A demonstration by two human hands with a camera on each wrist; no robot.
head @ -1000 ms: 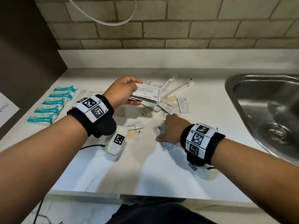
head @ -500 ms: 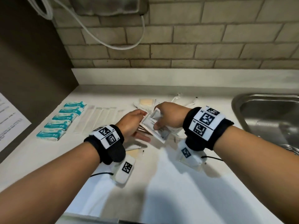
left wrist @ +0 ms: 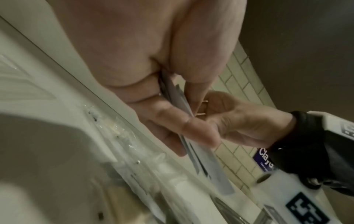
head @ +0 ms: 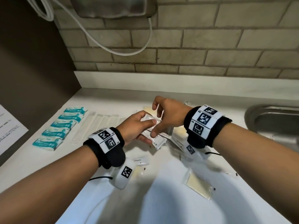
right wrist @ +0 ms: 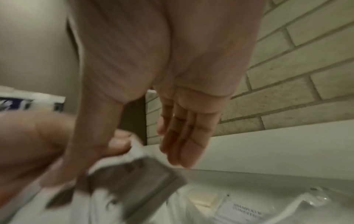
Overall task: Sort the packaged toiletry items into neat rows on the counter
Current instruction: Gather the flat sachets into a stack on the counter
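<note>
My left hand (head: 137, 125) grips a small stack of flat white sachets (head: 159, 140) above the middle of the white counter (head: 161, 199), thumb on top and fingers beneath. In the left wrist view the sachets (left wrist: 203, 153) show edge-on between the thumb and fingers. My right hand (head: 168, 113) hovers just behind the stack. Its thumb tip rests on the top sachet while its fingers are lifted off and hold nothing. The right wrist view shows those straight fingers (right wrist: 184, 133) above the stack (right wrist: 138, 174).
A row of teal packets (head: 61, 126) and a row of long clear packets (head: 97, 125) lie at the left. Loose items lie under my right wrist (head: 178, 139), with a toothpaste tube (head: 140, 160) and a yellowish packet (head: 197, 183) nearer me. A steel sink (head: 275, 120) is at the right.
My right hand rose from the counter and brought a sachet to the stack in my left hand. Its fingers have now lifted off, with only the thumb touching. The head view tilted up.
</note>
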